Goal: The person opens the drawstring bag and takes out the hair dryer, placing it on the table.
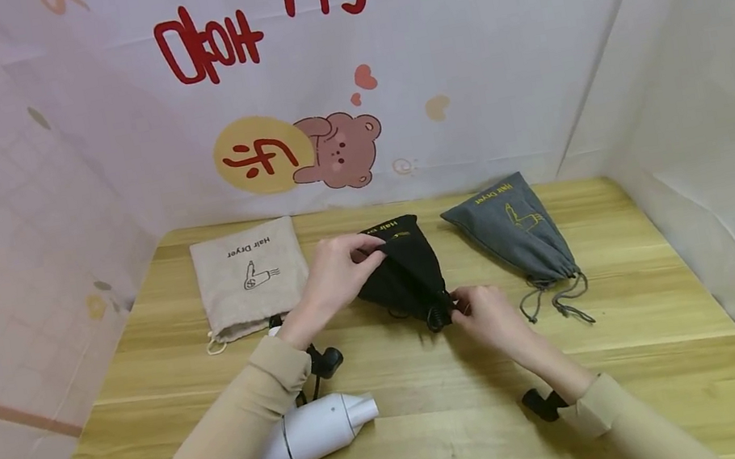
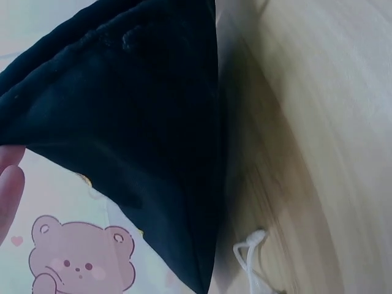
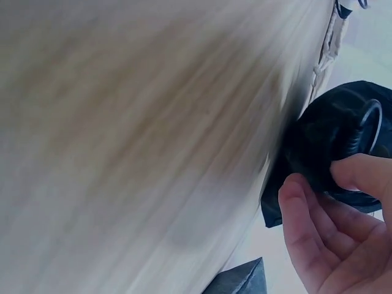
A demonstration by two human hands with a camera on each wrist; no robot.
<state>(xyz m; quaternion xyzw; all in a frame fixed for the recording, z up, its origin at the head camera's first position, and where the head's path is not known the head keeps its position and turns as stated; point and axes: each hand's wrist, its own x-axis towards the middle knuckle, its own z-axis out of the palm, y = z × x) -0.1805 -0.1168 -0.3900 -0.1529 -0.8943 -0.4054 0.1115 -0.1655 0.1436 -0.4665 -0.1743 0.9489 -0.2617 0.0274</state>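
Observation:
A black drawstring bag (image 1: 412, 271) printed "Hair Dryer" lies at the middle of the table, its mouth toward me. My left hand (image 1: 338, 271) pinches the bag's left side between thumb and fingers and lifts the cloth into a fold. In the left wrist view the raised black cloth (image 2: 135, 122) fills much of the picture. At the mouth, my right hand (image 1: 494, 322) pinches the bag's edge between thumb and fingertips. A ribbed black cord end with a loop (image 3: 372, 116) shows at the mouth, close above the right thumb.
A beige drawstring bag (image 1: 251, 279) lies at the back left, a grey drawstring bag (image 1: 515, 228) at the back right with its strings (image 1: 565, 301) toward me. A white hair dryer (image 1: 318, 433) lies in front, partly under my left forearm. A printed cloth wall (image 1: 488, 36) stands behind the table.

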